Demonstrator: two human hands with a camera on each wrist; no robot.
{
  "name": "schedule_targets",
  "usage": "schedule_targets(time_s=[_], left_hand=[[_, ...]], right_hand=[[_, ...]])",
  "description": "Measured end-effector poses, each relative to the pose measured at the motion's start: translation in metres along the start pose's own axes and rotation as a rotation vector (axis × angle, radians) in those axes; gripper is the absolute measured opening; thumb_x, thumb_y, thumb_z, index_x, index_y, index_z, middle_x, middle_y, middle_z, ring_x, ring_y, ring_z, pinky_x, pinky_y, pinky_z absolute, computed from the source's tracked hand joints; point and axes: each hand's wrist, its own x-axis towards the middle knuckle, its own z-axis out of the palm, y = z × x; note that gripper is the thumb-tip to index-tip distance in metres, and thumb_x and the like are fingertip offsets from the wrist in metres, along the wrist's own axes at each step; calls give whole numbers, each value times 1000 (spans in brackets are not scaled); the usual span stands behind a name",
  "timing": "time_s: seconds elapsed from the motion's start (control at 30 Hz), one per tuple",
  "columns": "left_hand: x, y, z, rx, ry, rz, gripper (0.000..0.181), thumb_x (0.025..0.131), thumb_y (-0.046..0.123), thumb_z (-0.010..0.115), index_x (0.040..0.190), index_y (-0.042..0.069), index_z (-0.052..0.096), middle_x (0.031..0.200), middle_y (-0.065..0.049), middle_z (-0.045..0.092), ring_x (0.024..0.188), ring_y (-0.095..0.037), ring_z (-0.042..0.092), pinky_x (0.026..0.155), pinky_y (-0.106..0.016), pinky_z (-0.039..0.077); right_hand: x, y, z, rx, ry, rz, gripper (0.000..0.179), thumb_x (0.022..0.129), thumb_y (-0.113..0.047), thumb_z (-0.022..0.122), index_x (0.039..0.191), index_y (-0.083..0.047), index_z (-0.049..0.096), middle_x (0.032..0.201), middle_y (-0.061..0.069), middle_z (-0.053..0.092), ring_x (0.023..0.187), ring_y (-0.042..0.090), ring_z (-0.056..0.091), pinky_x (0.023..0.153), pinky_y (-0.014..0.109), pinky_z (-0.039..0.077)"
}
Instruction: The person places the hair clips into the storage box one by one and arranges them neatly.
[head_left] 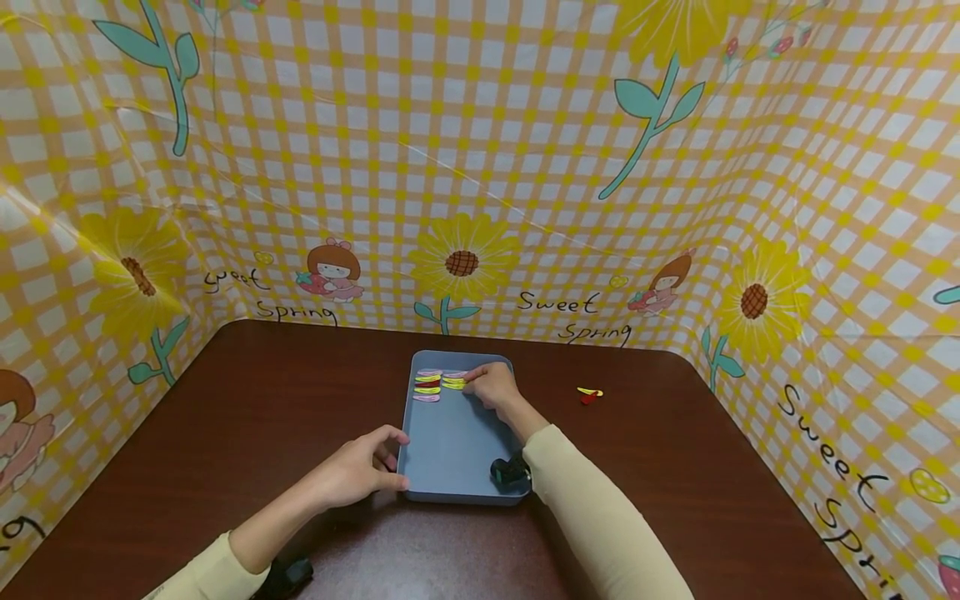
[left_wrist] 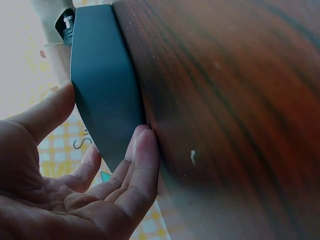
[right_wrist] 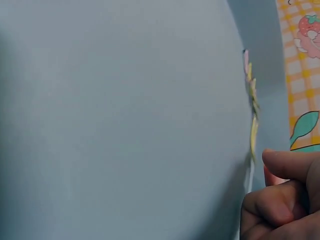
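A grey-blue rectangular tray lies on the table. My left hand holds its left side, and in the left wrist view the thumb meets the rim while other fingertips sit at the lower edge. Inside the tray, a column of pink, yellow and red snap hair clips lies at the upper left. Beside it is a second, shorter group with a pink clip and yellow clips. My right hand pinches at the right end of a yellow hair clip there, fingertips partly hiding it.
To the right of the tray, a yellow hair clip and a red hair clip lie overlapping on the dark wooden table. A checked, flower-printed cloth stands round the back and sides. A black wrist camera hangs over the tray's lower right.
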Motion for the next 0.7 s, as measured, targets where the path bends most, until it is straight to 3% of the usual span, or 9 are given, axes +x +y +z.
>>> schedule_targets(time_s=[0.13,0.23,0.37,0.47,0.7], left_hand=[[0,0,1,-6,2,3,55,82,21,85,128,9,57,95,-7,64,82,-19,63,69,-35,48],[0,0,1,-10,4,7,55,82,20,84,129,9,57,96,-8,64,82,-19,63,69,-35,48],[0,-1,1,-4,3,5,55,82,20,84,129,9,57,97,-8,64,83,-19,62,70,-35,48],[0,-1,1,-1,1,5,55,82,21,84,129,9,57,97,-7,64,83,-19,62,70,-36,48],[0,0,1,-4,0,9,55,82,21,84,129,9,57,96,-7,64,83,-20,62,69,-35,48]], right_hand=[[-1,-5,-6,2,-31,-19,14,92,-8,70,103,-2,77,89,8,69,43,10,29,44,25,27],[-2,-9,-13,-4,-45,-32,15,92,-10,71,104,-2,76,93,11,70,44,12,30,44,26,28],[-6,-13,-23,-5,-59,-38,21,90,-12,72,108,-2,76,114,13,69,67,14,48,56,28,43],[-10,-15,-32,1,-75,-45,23,91,-13,72,110,-1,75,124,11,66,83,16,51,65,30,49],[-13,-17,-48,17,-93,-56,25,91,-15,73,112,-1,74,107,6,67,61,12,34,55,27,37]])
